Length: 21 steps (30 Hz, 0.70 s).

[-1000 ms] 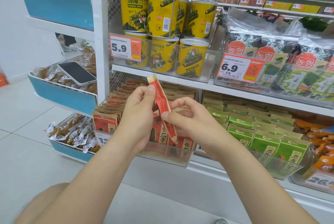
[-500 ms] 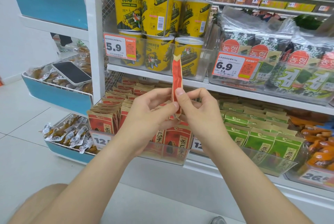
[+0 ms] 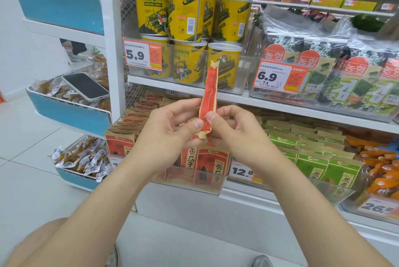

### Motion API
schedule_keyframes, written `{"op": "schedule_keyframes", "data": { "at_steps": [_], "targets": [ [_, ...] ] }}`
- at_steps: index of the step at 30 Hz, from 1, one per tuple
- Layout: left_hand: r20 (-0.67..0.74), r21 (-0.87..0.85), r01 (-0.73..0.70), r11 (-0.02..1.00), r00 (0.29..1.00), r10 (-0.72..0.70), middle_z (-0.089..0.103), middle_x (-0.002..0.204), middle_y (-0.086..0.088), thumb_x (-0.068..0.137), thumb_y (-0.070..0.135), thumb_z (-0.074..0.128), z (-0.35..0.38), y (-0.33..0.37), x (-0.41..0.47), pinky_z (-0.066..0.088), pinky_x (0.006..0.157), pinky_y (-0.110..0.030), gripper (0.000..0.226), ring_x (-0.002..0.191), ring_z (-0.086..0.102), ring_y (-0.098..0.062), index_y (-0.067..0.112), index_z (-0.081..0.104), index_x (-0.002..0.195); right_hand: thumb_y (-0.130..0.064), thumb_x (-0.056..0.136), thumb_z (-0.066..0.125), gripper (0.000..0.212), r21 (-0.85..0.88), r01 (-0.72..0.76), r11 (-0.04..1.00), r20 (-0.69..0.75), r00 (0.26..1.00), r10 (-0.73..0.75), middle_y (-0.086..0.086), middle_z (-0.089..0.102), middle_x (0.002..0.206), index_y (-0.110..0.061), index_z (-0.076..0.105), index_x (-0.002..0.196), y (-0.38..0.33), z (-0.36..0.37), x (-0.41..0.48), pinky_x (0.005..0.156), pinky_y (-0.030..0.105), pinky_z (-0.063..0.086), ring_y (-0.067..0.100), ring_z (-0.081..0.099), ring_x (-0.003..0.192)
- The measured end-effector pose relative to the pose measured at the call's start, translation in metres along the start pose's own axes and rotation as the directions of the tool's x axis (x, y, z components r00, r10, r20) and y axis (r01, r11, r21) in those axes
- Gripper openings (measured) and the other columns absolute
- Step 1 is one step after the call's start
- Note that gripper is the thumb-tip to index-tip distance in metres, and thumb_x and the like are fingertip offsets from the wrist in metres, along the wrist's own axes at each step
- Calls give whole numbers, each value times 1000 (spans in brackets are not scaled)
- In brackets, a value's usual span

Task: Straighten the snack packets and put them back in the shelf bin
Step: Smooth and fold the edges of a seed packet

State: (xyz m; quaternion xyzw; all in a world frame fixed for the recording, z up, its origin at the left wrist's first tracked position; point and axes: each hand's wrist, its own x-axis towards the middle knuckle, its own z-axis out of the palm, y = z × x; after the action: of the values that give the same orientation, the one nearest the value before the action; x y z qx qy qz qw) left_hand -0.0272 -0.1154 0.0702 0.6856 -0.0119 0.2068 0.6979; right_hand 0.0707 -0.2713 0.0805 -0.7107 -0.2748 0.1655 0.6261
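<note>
A red snack packet (image 3: pixel 209 89) stands upright and edge-on in front of the shelves, held at its lower end. My left hand (image 3: pixel 170 135) pinches that end from the left and my right hand (image 3: pixel 235 135) pinches it from the right, thumbs side by side. Below my hands sits the clear shelf bin (image 3: pixel 207 182) with rows of the same red packets (image 3: pixel 212 165) standing in it. My hands hide the middle of the bin.
Green packets (image 3: pixel 311 159) fill the bin to the right. Yellow tubs (image 3: pixel 185 14) and seaweed packs (image 3: pixel 345 68) stand on the shelf above. A phone (image 3: pixel 85 86) lies on snacks in a blue side rack at the left. White floor tiles lie below.
The red packet went from tilted to upright. My left hand slid from its top down to its lower end, beside my right hand.
</note>
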Motion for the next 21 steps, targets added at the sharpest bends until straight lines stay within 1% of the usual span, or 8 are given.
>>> {"op": "schedule_keyframes", "data": {
  "at_steps": [4, 6, 9, 12, 15, 18, 21],
  "targets": [
    [-47, -36, 13, 999, 999, -15, 79, 127, 3, 100, 1, 70, -3, 0, 1, 65, 79, -26, 43, 113, 78, -17, 15, 68, 141, -31, 107, 66, 28, 40, -21, 999, 73, 997, 18, 14, 82, 109, -9, 58, 122, 0, -3, -1, 102, 50, 62, 29, 80, 106],
    [-61, -35, 21, 999, 998, -23, 79, 126, 2, 99, 2, 72, -4, 0, 2, 65, 79, -26, 43, 113, 78, -17, 15, 69, 140, -21, 104, 71, 29, 50, -35, 998, 106, 994, 30, 13, 82, 111, -7, 56, 125, 0, -6, -1, 102, 50, 61, 30, 79, 106],
    [-45, -44, 31, 999, 998, -33, 79, 127, 0, 99, 2, 71, -7, -1, 2, 65, 81, -28, 42, 115, 77, -18, 14, 69, 140, -7, 100, 74, 38, 16, -30, 999, 154, 988, 27, 12, 81, 114, -4, 54, 131, 1, -10, -1, 102, 50, 61, 31, 79, 108],
    [-36, -44, 30, 999, 999, -32, 78, 129, 0, 100, 0, 70, -8, -1, 2, 66, 82, -30, 43, 115, 77, -20, 14, 69, 140, -4, 102, 71, 41, 32, -12, 999, 224, 975, 5, 12, 78, 124, -3, 50, 137, 1, -15, -1, 104, 49, 61, 30, 77, 115],
    [-44, -28, 29, 999, 999, -30, 79, 128, 2, 100, -1, 70, -8, 1, 2, 66, 80, -29, 42, 113, 78, -19, 16, 69, 139, -3, 104, 66, 40, 33, 6, 999, 273, 962, -15, 14, 75, 131, -4, 48, 141, 2, -18, 0, 107, 50, 59, 32, 75, 120],
    [-51, -31, 33, 999, 998, -35, 79, 126, 2, 100, -2, 70, -9, 2, 1, 65, 78, -27, 41, 110, 79, -20, 15, 70, 137, -2, 105, 65, 40, 35, 29, 999, 290, 956, -38, 15, 74, 132, -4, 48, 141, 4, -17, 0, 107, 52, 58, 33, 74, 120],
    [-50, 2, 48, 999, 998, -48, 79, 127, 3, 100, 1, 71, -9, 2, 0, 66, 78, -28, 41, 110, 79, -20, 18, 70, 137, -3, 106, 64, 38, 13, 39, 999, 278, 960, -41, 13, 74, 132, -6, 48, 140, 5, -16, -2, 106, 50, 59, 30, 75, 119]
  ]
}}
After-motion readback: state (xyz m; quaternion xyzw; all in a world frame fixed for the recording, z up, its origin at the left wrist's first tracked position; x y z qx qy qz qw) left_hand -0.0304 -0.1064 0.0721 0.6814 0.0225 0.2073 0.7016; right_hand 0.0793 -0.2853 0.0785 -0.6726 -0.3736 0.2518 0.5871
